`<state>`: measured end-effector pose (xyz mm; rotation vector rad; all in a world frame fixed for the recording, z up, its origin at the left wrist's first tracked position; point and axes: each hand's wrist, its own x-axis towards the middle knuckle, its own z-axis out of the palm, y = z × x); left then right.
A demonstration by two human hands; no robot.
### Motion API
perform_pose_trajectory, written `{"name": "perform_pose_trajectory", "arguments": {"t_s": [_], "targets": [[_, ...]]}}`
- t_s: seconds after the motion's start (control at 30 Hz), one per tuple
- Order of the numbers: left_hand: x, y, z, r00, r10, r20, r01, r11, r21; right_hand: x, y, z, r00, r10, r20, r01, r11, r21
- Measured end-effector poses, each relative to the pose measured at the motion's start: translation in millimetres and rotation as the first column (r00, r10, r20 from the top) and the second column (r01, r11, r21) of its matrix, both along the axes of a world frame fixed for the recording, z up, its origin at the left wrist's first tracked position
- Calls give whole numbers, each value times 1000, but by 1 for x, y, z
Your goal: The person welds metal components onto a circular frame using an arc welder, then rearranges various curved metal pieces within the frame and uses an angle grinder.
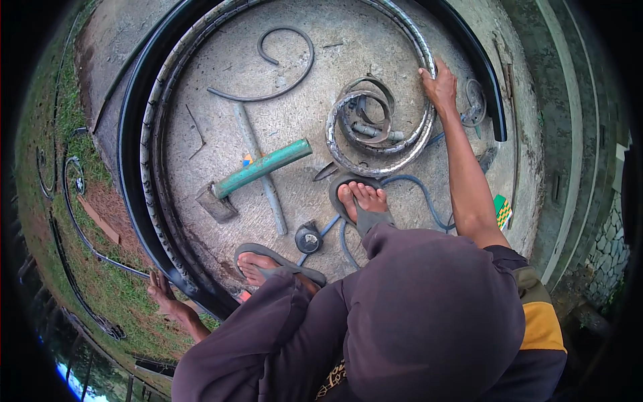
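Note:
My right hand is closed around the edge of a long silver metal strip that curls into a spiral on the concrete. At the lower left my left hand lies along the outer side of a curved black rubber tube, fingers stretched and apart. Inside that tube runs the notched outer part of the metal strip. A hammer with a green pipe handle and a dark head lies across a grey pipe between the strip and my feet.
A grey hose piece curls near the top. A smaller metal ring sits within the spiral. Blue hose passes around my right sandal, and a round black object lies between my feet. Grass with hoses borders the concrete.

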<state>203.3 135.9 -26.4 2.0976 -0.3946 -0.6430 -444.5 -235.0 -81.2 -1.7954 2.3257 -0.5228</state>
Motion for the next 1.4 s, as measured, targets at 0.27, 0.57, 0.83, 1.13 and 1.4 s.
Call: {"name": "perform_pose_trajectory", "arguments": {"t_s": [0.27,0.57,0.83,1.13,1.4], "targets": [[-61,86,11,994,-86,74,50,917,397,-3,23,-7,999,-15,-42,16,1000,6],[-70,85,18,972,-202,117,117,856,504,-1,22,-5,996,-59,-65,59,998,0],[-76,91,16,965,-226,129,118,822,558,0,30,-5,996,-78,-47,77,997,-10],[-93,102,17,973,-204,111,87,763,640,2,30,5,996,-86,7,87,995,-55],[-113,118,34,983,-149,104,25,676,737,-3,33,-4,997,-73,1,73,994,-78]]}}
